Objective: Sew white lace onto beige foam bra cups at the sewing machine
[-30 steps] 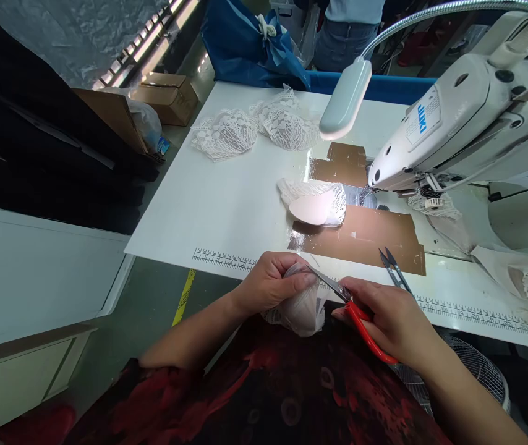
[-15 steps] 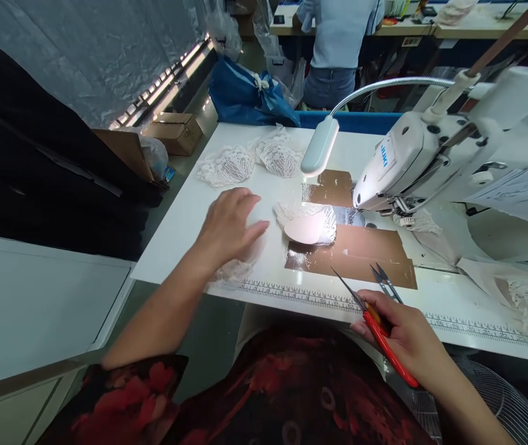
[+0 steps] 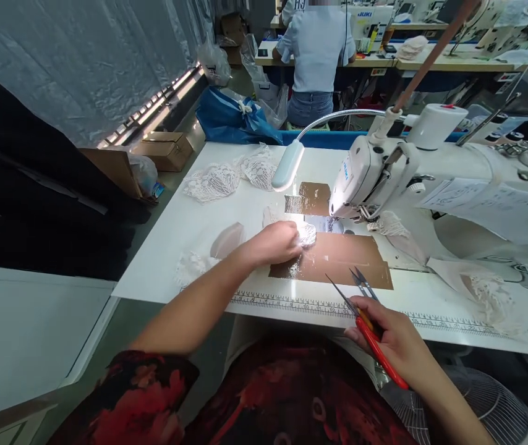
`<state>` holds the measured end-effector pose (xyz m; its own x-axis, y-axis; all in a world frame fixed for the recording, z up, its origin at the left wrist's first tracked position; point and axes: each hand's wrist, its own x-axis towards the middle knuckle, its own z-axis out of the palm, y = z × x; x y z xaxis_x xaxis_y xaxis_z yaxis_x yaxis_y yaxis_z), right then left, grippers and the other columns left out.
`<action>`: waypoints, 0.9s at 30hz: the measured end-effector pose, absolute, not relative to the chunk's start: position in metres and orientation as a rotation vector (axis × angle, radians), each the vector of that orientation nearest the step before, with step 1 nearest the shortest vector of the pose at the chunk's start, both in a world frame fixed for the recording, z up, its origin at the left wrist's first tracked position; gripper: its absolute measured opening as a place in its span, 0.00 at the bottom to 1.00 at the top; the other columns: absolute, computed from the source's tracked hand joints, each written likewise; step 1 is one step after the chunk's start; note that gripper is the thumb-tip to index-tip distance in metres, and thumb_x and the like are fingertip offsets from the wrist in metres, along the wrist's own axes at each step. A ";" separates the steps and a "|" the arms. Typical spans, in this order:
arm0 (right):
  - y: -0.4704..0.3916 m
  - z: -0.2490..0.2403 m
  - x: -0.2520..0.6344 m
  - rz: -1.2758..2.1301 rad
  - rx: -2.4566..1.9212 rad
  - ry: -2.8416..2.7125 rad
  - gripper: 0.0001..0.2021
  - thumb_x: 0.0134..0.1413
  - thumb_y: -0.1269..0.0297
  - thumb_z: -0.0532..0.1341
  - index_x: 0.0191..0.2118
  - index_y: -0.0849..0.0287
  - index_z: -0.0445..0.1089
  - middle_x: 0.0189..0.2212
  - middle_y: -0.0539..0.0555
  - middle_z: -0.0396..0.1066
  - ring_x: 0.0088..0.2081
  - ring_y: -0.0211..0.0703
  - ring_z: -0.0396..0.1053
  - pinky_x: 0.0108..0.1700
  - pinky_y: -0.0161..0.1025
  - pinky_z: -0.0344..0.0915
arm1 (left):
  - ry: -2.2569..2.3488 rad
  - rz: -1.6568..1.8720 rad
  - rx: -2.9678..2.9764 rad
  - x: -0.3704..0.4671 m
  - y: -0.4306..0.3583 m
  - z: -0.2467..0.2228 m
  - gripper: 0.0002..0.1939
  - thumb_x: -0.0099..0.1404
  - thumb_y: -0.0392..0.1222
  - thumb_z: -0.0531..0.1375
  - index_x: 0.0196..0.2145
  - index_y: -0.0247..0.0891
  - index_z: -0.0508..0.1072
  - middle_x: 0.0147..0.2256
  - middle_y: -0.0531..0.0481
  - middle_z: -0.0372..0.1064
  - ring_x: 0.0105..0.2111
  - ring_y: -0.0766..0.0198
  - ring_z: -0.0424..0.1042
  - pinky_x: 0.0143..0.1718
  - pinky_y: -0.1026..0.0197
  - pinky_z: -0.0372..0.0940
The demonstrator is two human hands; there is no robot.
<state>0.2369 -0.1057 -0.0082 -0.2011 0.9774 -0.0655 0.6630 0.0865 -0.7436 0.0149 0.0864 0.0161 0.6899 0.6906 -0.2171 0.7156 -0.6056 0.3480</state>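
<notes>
My left hand (image 3: 279, 243) is closed on the small white lace piece (image 3: 307, 235), which lies by the brown taped plate in front of the sewing machine (image 3: 361, 173). In my right hand (image 3: 387, 330) are red-handled scissors (image 3: 381, 355), their thin points directed up and left over the table's front edge. Dark thread snips (image 3: 363, 284) lie just beyond that hand, on the brown plate (image 3: 338, 256). White lace cups (image 3: 217, 181) rest at the back left of the table, and another lace piece with a pale cup (image 3: 228, 240) lies behind my left forearm.
A lamp (image 3: 289, 165) on a bent metal neck hangs over the table (image 3: 153, 259). White fabric with lace (image 3: 491, 296) lies at the right. A ruler strip (image 3: 287, 303) runs along the front edge. A blue bag (image 3: 231, 117) and a seated person (image 3: 316, 55) are beyond.
My left hand has moved right and closed on the lace piece by the brown plate. The view has shifted. My right hand still holds the scissors.
</notes>
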 end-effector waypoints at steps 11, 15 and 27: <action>-0.094 0.002 0.228 0.950 -1.614 -1.926 0.17 0.57 0.53 0.61 0.49 0.55 0.68 0.30 0.50 0.74 0.30 0.42 0.70 0.35 0.37 0.67 | 1.230 0.188 2.644 0.009 0.066 -0.014 0.10 0.64 0.32 0.52 0.36 0.33 0.74 0.42 0.40 0.70 0.45 0.54 0.68 0.46 0.55 0.65; -0.095 0.002 0.232 0.905 -1.643 -1.911 0.18 0.56 0.53 0.62 0.49 0.55 0.69 0.35 0.52 0.76 0.32 0.44 0.73 0.36 0.38 0.68 | 1.064 0.312 2.543 -0.007 0.073 -0.012 0.13 0.67 0.34 0.50 0.33 0.36 0.74 0.37 0.45 0.72 0.41 0.59 0.70 0.46 0.57 0.65; -0.095 -0.002 0.234 0.884 -1.593 -1.862 0.19 0.56 0.53 0.63 0.51 0.55 0.69 0.34 0.52 0.75 0.32 0.43 0.72 0.36 0.38 0.70 | 1.024 0.630 2.462 -0.039 0.044 0.020 0.13 0.70 0.39 0.48 0.38 0.35 0.72 0.33 0.47 0.72 0.31 0.63 0.68 0.33 0.61 0.62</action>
<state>0.2336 -0.0948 -0.0022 -0.1641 0.9862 -0.0206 0.6394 0.0905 -0.7635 -0.0386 0.0436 0.0204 0.6300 0.7350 0.2509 0.5553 -0.6522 0.5160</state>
